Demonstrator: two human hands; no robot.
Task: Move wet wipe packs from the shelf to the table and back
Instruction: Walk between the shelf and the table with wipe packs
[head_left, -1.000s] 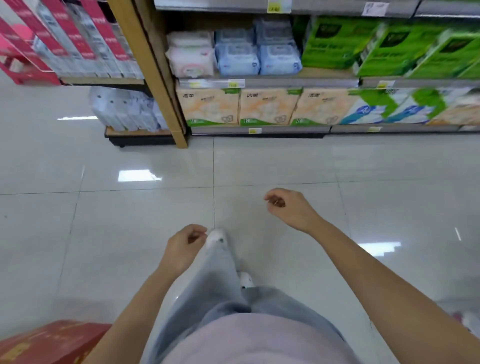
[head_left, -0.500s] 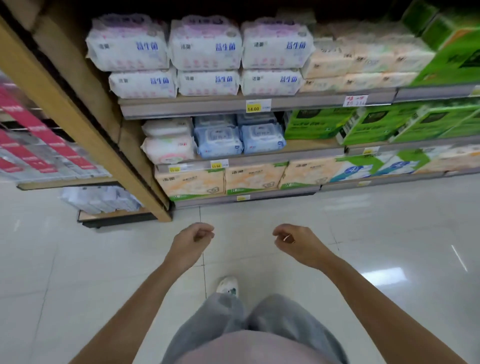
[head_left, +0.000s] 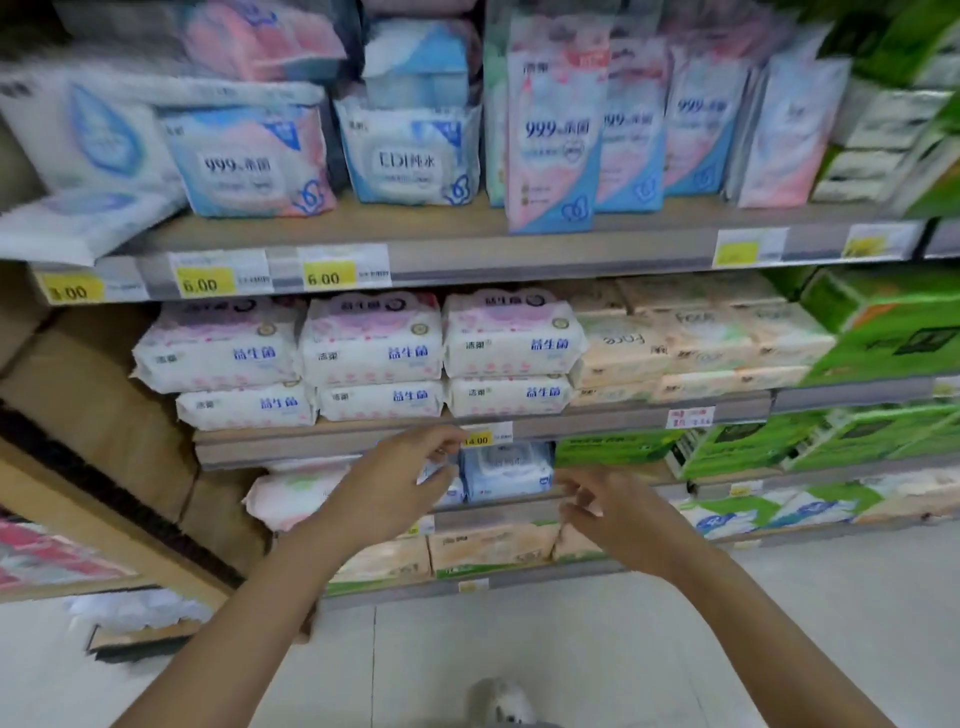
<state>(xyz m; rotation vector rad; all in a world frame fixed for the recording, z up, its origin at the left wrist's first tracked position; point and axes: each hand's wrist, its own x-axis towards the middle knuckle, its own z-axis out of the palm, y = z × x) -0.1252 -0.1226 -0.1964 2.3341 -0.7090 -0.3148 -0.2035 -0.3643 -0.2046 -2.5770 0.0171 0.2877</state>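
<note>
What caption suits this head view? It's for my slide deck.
Both empty hands, left hand and right hand, reach toward blue wet wipe packs on a store shelf.

Shelving unit ahead, hands sitting low in front of it.

Top shelf (head_left: 467, 228) is carrying upright wipe packs (head_left: 558, 130) to the right, flatter packs (head_left: 249, 156) lying to the left. Below it, stacked packs (head_left: 371, 343) are sitting two high in three columns, tissue bundles (head_left: 691, 343) just beside them on the right. Under that shelf a wet wipe pack (head_left: 506, 470) is lying between the left hand (head_left: 389, 493) and the right hand (head_left: 618, 514), both in front of the shelf edge. Boxes (head_left: 488, 551) are lining the bottom row above the floor (head_left: 519, 649).
</note>
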